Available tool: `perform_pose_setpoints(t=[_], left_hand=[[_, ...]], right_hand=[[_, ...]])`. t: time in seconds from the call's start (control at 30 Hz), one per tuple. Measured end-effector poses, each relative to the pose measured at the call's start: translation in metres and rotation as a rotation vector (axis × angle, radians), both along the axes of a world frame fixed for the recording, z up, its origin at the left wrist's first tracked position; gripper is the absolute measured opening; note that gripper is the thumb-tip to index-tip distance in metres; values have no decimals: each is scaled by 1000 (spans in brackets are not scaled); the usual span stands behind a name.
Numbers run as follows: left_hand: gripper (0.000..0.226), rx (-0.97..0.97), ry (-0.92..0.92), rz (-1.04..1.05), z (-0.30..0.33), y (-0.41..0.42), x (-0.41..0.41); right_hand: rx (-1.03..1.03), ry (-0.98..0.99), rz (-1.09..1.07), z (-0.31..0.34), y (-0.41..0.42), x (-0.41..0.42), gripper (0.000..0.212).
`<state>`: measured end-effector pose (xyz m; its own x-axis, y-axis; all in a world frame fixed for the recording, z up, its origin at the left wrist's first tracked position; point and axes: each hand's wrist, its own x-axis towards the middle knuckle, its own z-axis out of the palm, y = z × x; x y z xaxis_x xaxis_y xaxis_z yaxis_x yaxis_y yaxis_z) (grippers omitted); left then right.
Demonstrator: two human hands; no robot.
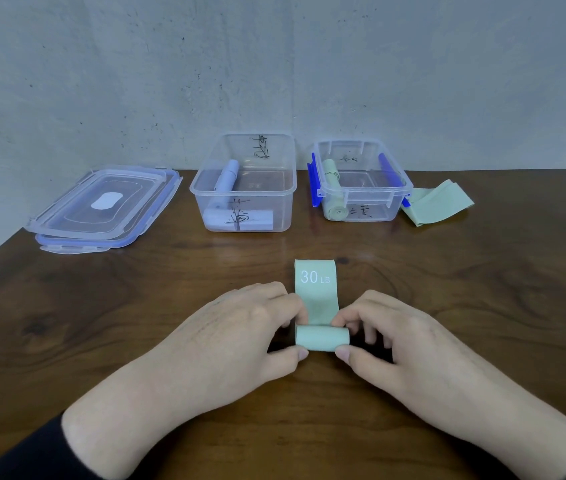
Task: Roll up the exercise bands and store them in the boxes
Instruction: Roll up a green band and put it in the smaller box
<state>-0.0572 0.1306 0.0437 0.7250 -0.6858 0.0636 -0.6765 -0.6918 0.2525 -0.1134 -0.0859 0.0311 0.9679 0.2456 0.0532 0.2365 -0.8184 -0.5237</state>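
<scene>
Now two hands' fingers [300, 353] pinch one half-rolled green band [321, 337]; two boxes [243, 188] hold three rolls.

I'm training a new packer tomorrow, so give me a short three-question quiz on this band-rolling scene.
1. True or false: the green band between the hands is fully rolled.
2. Which box holds green rolls? A) the left box B) the right box with blue clips C) neither
3. Fill in: the flat band's printed marking reads "___ LB".

Key
1. False: the left hand and right hand pinch the roll's ends, but a flat stretch still lies ahead on the table.
2. B; the left box holds pale lilac rolls.
3. 30
</scene>
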Motion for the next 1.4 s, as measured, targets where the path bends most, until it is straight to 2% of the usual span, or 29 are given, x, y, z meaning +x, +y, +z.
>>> perform_pose_setpoints(t=[0.1,0.33,0.57,0.77,1.07,1.27,1.4], left_hand=[[25,-4,3,-1,0,0,0],[28,-4,17,5,1,-1,-1],[23,-14,-9,2,-1,0,0],[31,-9,13,10,-1,-1,1],[21,-12,-5,-1,0,0,-1],[29,-5,9,14,0,-1,0],[24,9,-2,9,-1,-1,0]], right_hand=[[-6,0,-1,-1,0,1,25],[13,-21,5,-3,-2,0,14],[-21,9,0,-1,0,2,25],[-3,-17,1,-2,-1,0,17],[-7,-5,-9,-3,-2,1,27],[-8,-16,2,-2,-2,0,15],[-4,-19,3,-2,-1,1,17]])
